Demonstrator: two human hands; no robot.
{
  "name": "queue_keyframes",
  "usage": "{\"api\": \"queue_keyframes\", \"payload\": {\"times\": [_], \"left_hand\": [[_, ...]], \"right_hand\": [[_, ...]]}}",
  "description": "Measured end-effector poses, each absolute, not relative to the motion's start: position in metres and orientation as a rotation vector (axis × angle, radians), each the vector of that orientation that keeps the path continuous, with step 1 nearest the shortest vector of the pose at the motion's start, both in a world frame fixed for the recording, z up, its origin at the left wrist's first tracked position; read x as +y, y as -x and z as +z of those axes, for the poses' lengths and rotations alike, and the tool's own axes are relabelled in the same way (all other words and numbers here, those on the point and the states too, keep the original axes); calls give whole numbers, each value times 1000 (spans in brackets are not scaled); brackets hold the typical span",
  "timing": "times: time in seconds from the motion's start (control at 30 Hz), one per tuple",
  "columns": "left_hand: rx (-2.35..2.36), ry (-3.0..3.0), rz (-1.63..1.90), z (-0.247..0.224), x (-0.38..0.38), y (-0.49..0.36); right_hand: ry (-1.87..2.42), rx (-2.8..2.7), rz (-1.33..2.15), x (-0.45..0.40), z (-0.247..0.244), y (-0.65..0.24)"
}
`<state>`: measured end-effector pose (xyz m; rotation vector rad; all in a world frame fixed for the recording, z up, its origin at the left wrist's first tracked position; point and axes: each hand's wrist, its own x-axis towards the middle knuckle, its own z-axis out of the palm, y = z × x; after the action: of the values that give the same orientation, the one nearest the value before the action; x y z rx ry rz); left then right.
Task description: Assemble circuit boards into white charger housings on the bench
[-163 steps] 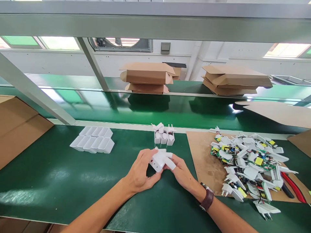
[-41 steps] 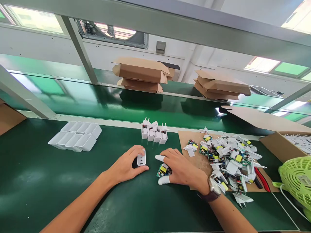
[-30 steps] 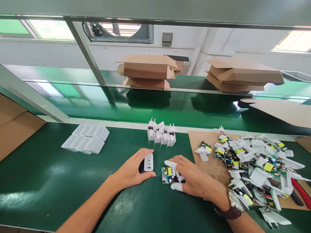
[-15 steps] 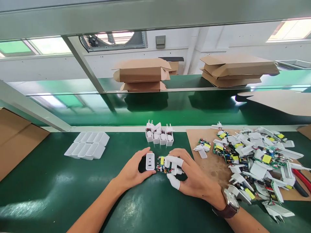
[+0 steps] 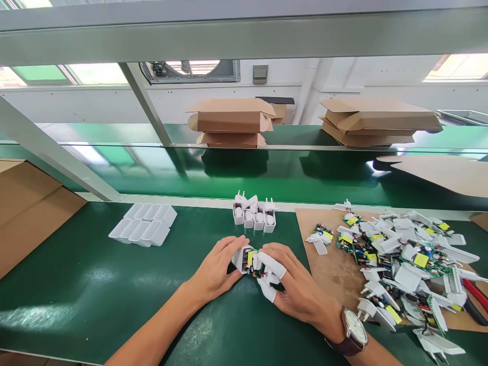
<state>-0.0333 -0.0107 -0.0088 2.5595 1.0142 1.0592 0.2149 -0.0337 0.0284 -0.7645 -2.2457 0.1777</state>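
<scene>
My left hand (image 5: 220, 263) is closed around a white plastic charger housing (image 5: 239, 258), its open side turned to the right. In my right hand (image 5: 293, 282), with white covers on the thumb and a finger, is a charger circuit board (image 5: 252, 259) with a yellow-wrapped part and a white plug piece. The board's left end meets the housing's opening; how far inside it sits is partly hidden. Behind my hands stand several white housings with boards and plug pieces (image 5: 254, 213) in a row.
Several empty white housings (image 5: 143, 223) stand in rows at left. On a brown cardboard sheet (image 5: 335, 274) at right lies a heap of boards with plug pieces (image 5: 404, 264), beside red-and-black-handled pliers (image 5: 476, 295). Cardboard boxes (image 5: 232, 122) rest behind; another box (image 5: 34, 213) stands at far left.
My right hand has moved left with the circuit board, bringing it to the housing. My left hand has tilted the housing so its opening faces the board. The head view has shifted slightly.
</scene>
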Motion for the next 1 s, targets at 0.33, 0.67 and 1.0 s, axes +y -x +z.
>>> {"api": "queue_keyframes", "payload": {"times": [0.33, 0.67, 1.0], "left_hand": [[1021, -2550, 1012, -9, -11, 33], [1024, -2522, 953, -9, -12, 33], [1049, -2491, 902, -11, -13, 34]], "right_hand": [[791, -2273, 168, -32, 29, -217], [796, -2252, 213, -30, 26, -217], [791, -2259, 234, -30, 25, -219]]}}
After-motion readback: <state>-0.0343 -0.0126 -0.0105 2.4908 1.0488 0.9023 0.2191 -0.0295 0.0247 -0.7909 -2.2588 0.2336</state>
